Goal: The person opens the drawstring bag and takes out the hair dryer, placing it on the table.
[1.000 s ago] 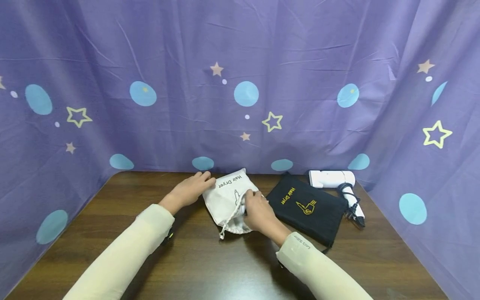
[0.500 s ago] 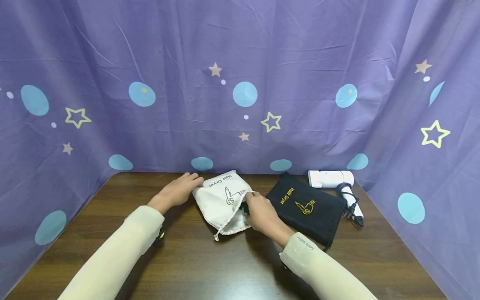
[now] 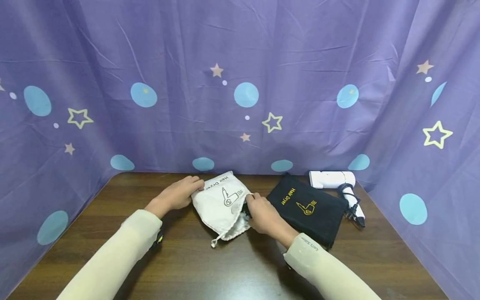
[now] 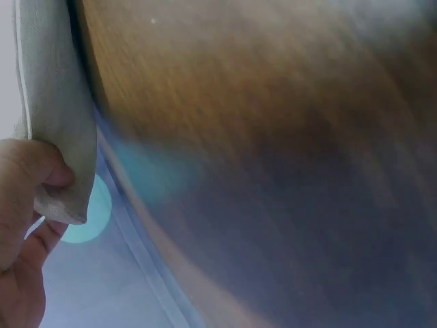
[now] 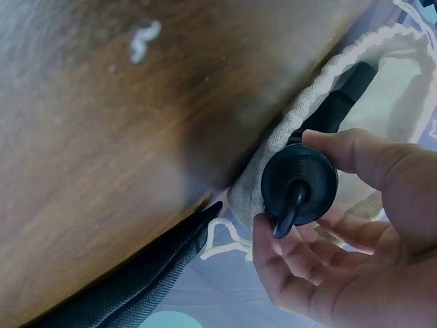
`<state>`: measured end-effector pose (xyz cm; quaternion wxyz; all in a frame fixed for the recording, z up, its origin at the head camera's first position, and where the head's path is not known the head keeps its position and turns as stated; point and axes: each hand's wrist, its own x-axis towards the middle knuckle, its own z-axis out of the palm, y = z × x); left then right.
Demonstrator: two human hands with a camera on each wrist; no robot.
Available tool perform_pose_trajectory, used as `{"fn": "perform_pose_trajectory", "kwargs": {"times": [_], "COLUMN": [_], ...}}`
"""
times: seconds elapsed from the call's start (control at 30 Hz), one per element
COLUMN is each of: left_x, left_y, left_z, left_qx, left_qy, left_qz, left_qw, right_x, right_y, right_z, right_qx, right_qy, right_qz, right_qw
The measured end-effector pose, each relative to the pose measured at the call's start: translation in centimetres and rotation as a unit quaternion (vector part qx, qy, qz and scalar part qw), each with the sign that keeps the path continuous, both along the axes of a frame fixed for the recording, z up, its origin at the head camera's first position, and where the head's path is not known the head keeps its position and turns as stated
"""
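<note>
A white drawstring bag [image 3: 215, 208] printed "Hair Dryer" lies tilted on the table, its mouth gaping toward me and its cord hanging at the front. My left hand [image 3: 176, 195] pinches the bag's far left corner between thumb and fingers; the left wrist view shows the cloth corner [image 4: 61, 102] in that hold. At the mouth, my right hand [image 3: 267, 214] grips the round black end of a hair dryer [image 5: 280, 181], from which a cord comes out. A dark bar-shaped part [image 5: 341, 99] shows inside the bag; the rest is hidden by cloth.
To the right lies a black bag [image 3: 300, 212] with yellow "Hair Dryer" print. Beyond it, a white hair dryer [image 3: 330, 179] with a black cord wound on its handle lies at the back right. A purple curtain [image 3: 240, 125] stands behind the wooden table [image 3: 210, 275].
The white bag and my left hand have shifted left and the bag's mouth has opened wider. My right hand stays at the mouth, slightly farther right, with the dark dryer end now showing.
</note>
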<state>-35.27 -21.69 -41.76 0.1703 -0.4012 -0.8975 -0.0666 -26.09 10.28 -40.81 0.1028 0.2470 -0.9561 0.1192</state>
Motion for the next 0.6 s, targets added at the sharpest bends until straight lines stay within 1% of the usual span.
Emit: {"fn": "perform_pose_trajectory", "kwargs": {"times": [0.1, 0.27, 0.43, 0.6], "left_x": [0.2, 0.4, 0.5, 0.6], "left_y": [0.1, -0.5, -1.1, -1.4], "left_z": [0.0, 0.0, -0.2, -0.3], "left_qx": [0.005, 0.011, 0.011, 0.010], "left_qy": [0.001, -0.008, -0.010, -0.013], "left_qz": [-0.005, 0.000, -0.001, 0.006], "left_qw": [1.0000, 0.9999, 0.9999, 0.9998], "right_x": [0.1, 0.3, 0.5, 0.4], "right_y": [-0.1, 0.0, 0.4, 0.8], "right_z": [-0.1, -0.2, -0.2, -0.2], "right_qx": [0.009, 0.012, 0.014, 0.014], "right_qy": [-0.007, -0.029, -0.029, -0.034], "right_qz": [-0.008, -0.022, -0.022, -0.019], "right_qw": [1.000, 0.999, 0.999, 0.999]}}
